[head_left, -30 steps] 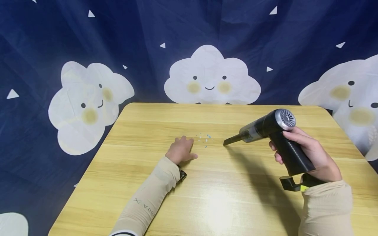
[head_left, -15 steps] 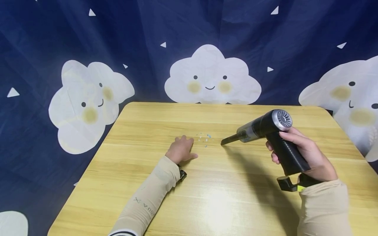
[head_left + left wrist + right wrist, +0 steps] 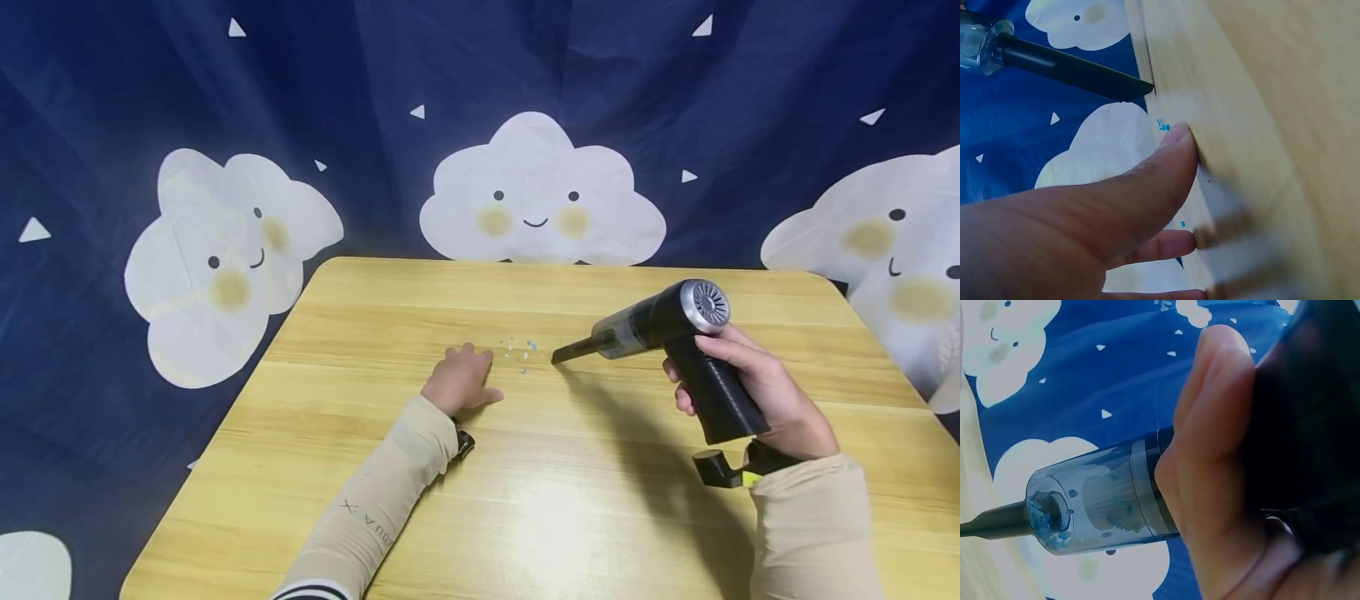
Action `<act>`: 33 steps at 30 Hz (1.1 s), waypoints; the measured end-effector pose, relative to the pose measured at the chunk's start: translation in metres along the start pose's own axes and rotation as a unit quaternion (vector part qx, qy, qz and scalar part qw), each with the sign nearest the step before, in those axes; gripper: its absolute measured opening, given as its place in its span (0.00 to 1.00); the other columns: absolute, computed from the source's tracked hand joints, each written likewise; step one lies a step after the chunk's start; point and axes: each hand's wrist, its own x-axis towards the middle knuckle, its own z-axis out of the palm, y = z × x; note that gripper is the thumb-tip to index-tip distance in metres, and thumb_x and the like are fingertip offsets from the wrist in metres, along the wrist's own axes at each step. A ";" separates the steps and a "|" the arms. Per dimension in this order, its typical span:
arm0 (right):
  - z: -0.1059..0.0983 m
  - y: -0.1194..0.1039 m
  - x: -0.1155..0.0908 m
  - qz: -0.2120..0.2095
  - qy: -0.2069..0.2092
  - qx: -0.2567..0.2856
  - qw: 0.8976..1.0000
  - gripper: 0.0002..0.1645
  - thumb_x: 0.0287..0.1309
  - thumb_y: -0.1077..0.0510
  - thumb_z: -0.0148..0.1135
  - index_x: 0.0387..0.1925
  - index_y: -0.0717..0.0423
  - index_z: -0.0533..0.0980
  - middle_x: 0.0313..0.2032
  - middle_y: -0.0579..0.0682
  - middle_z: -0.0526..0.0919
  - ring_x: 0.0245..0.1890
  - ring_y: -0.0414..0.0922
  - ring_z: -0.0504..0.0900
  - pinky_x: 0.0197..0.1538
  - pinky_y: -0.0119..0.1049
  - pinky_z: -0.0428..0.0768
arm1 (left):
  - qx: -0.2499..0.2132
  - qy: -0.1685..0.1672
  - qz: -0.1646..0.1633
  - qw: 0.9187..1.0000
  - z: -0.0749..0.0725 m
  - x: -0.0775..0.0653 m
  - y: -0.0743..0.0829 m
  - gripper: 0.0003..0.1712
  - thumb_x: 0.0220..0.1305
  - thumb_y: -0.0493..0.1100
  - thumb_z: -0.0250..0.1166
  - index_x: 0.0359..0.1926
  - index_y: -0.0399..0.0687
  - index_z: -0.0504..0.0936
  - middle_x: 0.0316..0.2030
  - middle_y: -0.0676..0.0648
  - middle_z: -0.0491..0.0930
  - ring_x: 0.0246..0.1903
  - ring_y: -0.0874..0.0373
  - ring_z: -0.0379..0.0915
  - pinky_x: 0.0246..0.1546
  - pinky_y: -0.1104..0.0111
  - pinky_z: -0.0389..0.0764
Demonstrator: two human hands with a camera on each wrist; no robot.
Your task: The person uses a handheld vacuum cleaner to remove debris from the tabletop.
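A black handheld vacuum (image 3: 648, 325) with a silver vent is gripped by its handle in my right hand (image 3: 765, 387). Its narrow nozzle (image 3: 573, 350) slants down to the tabletop, just right of a scatter of small blue and white scraps (image 3: 527, 355). In the right wrist view, blue bits (image 3: 1044, 522) show inside the clear dust cup (image 3: 1097, 494). My left hand (image 3: 461, 379) rests on the table left of the scraps, fingers spread and holding nothing. From the left wrist, the thumb (image 3: 1175, 150) is seen close to a few blue scraps (image 3: 1162, 125).
The wooden table (image 3: 337, 517) has rounded far corners and reaches the dark blue curtain (image 3: 360, 67) printed with smiling clouds (image 3: 540, 167). A camera mount (image 3: 716, 468) is strapped at the right wrist. The vacuum's shadow falls across the table.
My right hand has moved left with the vacuum, bringing the nozzle tip nearer the scraps. My left hand has stayed in place.
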 end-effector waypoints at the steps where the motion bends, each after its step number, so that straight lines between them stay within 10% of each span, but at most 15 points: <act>1: 0.000 0.000 0.000 -0.001 0.002 -0.004 1.000 0.24 0.73 0.65 0.21 0.61 0.54 0.61 0.37 0.58 0.79 0.28 0.51 0.82 0.35 0.38 0.83 | -0.001 -0.001 -0.001 1.000 0.000 0.000 0.000 0.41 0.56 0.63 0.65 0.63 0.45 0.68 0.58 0.34 0.69 0.51 0.35 0.68 0.44 0.49 0.79; 33: 0.014 0.013 0.012 -0.036 0.036 -0.119 0.992 0.22 0.71 0.69 0.28 0.61 0.53 0.59 0.33 0.54 0.77 0.23 0.46 0.81 0.29 0.35 0.83 | -0.010 -0.003 -0.006 1.000 0.001 0.001 -0.001 0.40 0.56 0.62 0.65 0.63 0.46 0.68 0.58 0.35 0.69 0.52 0.36 0.67 0.45 0.48 0.79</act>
